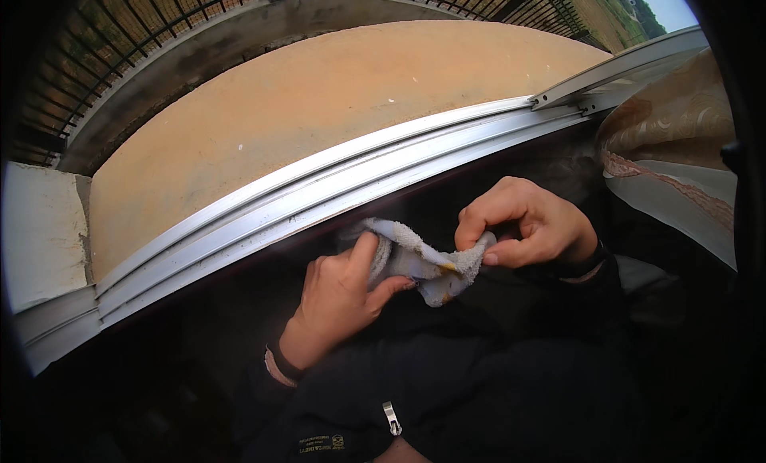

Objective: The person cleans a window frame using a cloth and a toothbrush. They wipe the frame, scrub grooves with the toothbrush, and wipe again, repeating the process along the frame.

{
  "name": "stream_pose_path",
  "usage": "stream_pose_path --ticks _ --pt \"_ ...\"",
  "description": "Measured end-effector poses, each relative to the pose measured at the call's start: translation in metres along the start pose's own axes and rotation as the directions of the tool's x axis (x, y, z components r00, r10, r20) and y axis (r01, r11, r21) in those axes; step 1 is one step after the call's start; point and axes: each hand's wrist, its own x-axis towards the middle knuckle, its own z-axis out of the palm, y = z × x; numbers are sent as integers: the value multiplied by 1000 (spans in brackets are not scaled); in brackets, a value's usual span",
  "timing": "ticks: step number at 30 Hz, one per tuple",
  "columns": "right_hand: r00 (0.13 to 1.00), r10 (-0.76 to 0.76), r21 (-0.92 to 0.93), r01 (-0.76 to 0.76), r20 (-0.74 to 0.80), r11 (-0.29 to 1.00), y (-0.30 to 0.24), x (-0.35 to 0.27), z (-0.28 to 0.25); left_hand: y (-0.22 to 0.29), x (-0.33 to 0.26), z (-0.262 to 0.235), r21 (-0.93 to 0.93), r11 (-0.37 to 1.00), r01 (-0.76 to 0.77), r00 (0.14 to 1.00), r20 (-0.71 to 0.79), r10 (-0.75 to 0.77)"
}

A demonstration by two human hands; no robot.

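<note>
Scrunched cloth [444, 286] held near a window track [335, 185]
White wall [46, 236] far left, then the left hand [333, 294] with fingers clamped on the cloth, right hand [542, 224] pinching its other end between thumb and finger, curtain [678, 108] off right, clear of that hand. Track edge runs just past the cloth; roomy tan ledge [319, 104] beyond, then fence [132, 44].
</note>
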Motion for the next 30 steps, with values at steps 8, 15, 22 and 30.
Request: stream_pose_path --ticks 8,15,22,30 --pt "917 147 81 -125 -370 989 54 -14 26 1 12 10 -445 880 164 983 147 -109" --pt "966 135 634 37 -221 773 64 -25 24 3 16 5 -529 832 167 982 10 -190" --pt "970 131 544 0 -203 839 79 -30 18 3 15 12 -628 751 203 966 4 -258" --pt "970 1 626 155 -242 764 81 -22 26 2 25 35 -451 869 204 977 150 -151"
